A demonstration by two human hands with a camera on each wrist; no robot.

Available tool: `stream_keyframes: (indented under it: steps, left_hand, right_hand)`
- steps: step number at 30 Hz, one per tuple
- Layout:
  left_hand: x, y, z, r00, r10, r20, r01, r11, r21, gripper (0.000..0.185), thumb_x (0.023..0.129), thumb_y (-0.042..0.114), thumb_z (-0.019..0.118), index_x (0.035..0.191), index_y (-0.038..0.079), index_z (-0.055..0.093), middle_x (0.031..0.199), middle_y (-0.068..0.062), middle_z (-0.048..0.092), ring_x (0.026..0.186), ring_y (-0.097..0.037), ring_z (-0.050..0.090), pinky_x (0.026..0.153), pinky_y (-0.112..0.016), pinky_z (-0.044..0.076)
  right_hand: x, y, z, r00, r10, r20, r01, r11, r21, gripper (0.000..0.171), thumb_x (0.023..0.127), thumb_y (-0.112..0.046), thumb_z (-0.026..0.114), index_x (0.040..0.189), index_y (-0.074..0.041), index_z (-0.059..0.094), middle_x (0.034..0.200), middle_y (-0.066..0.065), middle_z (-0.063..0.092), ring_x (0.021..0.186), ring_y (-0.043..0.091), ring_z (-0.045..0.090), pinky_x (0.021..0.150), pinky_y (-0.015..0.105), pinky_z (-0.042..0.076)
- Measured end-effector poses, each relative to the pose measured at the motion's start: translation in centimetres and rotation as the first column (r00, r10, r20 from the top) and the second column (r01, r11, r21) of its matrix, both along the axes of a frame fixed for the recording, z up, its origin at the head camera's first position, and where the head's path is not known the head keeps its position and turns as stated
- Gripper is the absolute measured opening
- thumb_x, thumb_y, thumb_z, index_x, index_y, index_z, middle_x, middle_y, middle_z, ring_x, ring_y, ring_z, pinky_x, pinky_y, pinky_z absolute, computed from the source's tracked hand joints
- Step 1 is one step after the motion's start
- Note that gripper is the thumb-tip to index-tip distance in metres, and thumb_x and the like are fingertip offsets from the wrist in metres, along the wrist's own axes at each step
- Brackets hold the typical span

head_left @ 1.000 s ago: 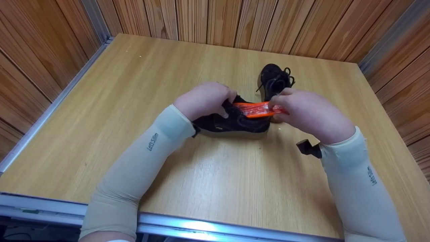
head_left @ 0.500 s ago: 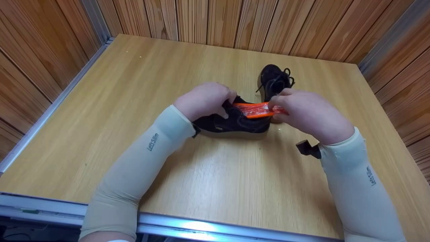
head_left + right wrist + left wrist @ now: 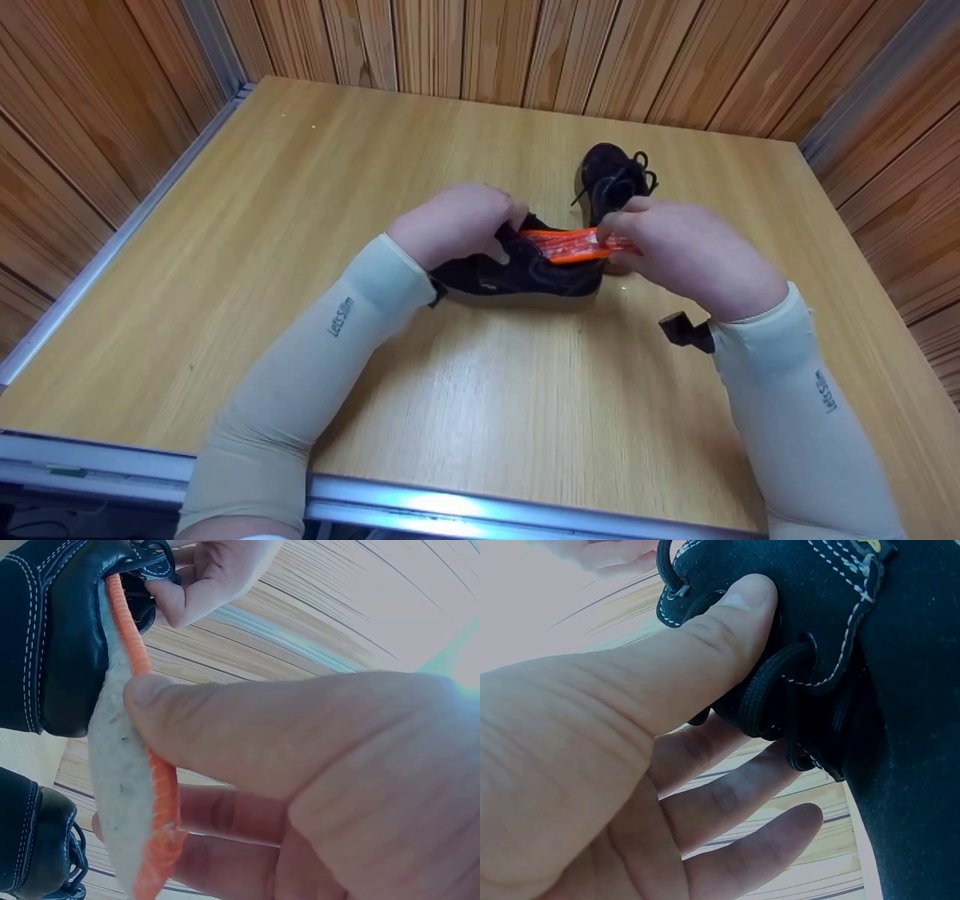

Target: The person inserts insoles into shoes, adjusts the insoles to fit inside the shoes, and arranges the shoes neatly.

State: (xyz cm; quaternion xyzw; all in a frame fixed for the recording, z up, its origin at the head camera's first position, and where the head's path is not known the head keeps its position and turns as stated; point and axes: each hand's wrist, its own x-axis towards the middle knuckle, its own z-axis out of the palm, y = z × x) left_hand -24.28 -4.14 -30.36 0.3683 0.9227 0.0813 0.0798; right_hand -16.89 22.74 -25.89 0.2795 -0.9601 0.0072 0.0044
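The left hand [image 3: 457, 221] grips the near black shoe [image 3: 525, 274] at its laced opening, thumb pressed on the upper and the other fingers [image 3: 727, 802] curled under the laces [image 3: 780, 686], steadying the shoe where it lies on its side on the tabletop [image 3: 480, 390]. The right hand [image 3: 690, 251] pinches an orange insole [image 3: 574, 245] between thumb and fingers [image 3: 225, 821]; one end of the insole sits inside the shoe's mouth, the rest sticks out toward the right hand. The insole looks thin and bendy, so it could buckle or fold at the collar if pushed against the shoe's lining, and the pinch near its edge might slip. The shoe could also twist on the tabletop if the left hand's grip loosens, since only the laced part is held. A second black shoe [image 3: 611, 180] stands just behind the right hand, close enough that the knuckles might bump it. The wooden wall panels [image 3: 525, 45] lie well apart from the work.
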Motion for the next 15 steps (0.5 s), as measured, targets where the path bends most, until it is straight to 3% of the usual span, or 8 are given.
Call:
stream_keyframes:
  steps: [7,15]
  left_hand:
    - [-0.05,-0.18,-0.05,1.0,-0.008,-0.005,0.008,1.0,-0.002,0.031,0.095,0.025,0.088,0.116,0.011,0.071,0.118,-0.006,0.076,0.111,-0.027,0.069,0.106,-0.047,0.056]
    - [-0.16,-0.18,-0.08,1.0,-0.012,-0.009,0.013,1.0,0.017,0.031,0.092,0.024,0.09,0.113,0.012,0.071,0.115,-0.005,0.076,0.109,-0.027,0.07,0.103,-0.047,0.057]
  right_hand:
    - [-0.32,-0.15,-0.14,0.999,0.004,0.043,-0.004,1.0,-0.012,0.025,0.093,-0.017,0.088,0.116,-0.016,0.079,0.105,0.008,0.072,0.08,0.022,0.064,0.072,0.042,0.057]
    - [-0.23,-0.24,-0.43,0.998,0.056,-0.032,-0.057,0.998,-0.016,0.021,0.089,-0.009,0.09,0.106,-0.015,0.08,0.099,0.008,0.072,0.075,0.021,0.064,0.067,0.04,0.056]
